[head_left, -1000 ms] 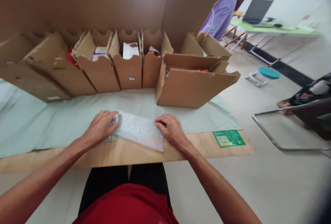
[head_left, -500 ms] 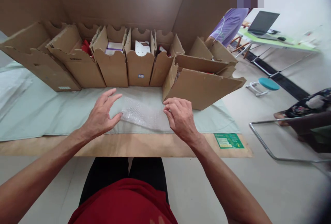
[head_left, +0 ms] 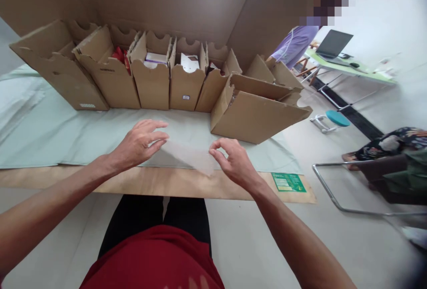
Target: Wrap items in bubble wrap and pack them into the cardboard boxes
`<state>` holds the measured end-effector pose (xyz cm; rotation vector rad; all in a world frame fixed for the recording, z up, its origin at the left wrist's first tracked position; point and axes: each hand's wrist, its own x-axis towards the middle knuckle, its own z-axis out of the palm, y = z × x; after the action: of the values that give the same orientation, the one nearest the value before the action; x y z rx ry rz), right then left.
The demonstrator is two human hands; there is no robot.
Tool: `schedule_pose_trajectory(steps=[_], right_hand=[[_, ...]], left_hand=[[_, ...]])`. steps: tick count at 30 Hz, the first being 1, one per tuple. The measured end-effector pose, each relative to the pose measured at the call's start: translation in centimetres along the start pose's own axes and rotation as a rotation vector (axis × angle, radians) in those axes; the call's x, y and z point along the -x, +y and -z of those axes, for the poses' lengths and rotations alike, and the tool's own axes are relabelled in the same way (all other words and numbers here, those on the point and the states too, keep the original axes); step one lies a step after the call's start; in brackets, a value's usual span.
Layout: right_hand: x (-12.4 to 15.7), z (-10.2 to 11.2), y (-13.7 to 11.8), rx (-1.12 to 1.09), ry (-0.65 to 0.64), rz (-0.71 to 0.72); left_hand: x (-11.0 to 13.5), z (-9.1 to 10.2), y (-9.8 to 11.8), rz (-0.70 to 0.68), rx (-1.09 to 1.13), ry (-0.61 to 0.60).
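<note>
Translucent bubble-wrap sheet (head_left: 188,156), blurred, near front edge of wooden bench (head_left: 160,185), over pale green cloth (head_left: 66,133). left hand (head_left: 142,143) pinches its left end; right hand (head_left: 235,163) pinches its right end.

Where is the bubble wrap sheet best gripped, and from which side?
By its two short ends, coming in from left and right. The bubble wrap sheet is thin, limp and spread crosswise between the left hand and right hand; a one-sided grip would probably let it sag.
</note>
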<state>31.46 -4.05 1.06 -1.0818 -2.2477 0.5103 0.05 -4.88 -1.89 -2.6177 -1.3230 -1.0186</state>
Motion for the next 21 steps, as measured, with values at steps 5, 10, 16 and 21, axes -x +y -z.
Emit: schedule_pose_trajectory(steps=[5,10,16,21], right_hand=[[-1.9,-0.6,1.4,-0.394,-0.006,-0.239],[-2.1,0.3,-0.1,-0.216,0.2,-0.084],[-3.9,-0.8,2.7,-0.265,0.177,-0.103],[-5.9,-1.9,4.2,-0.303,0.088,-0.108]], left_hand=[[0.0,1.1,-0.2,-0.078,-0.041,0.043],[0.7,3.2,0.5,-0.149,-0.151,0.118],[4.8,3.0,2.0,-0.169,-0.033,-0.054],[4.2,2.7,2.1,-0.044,0.14,-0.094]])
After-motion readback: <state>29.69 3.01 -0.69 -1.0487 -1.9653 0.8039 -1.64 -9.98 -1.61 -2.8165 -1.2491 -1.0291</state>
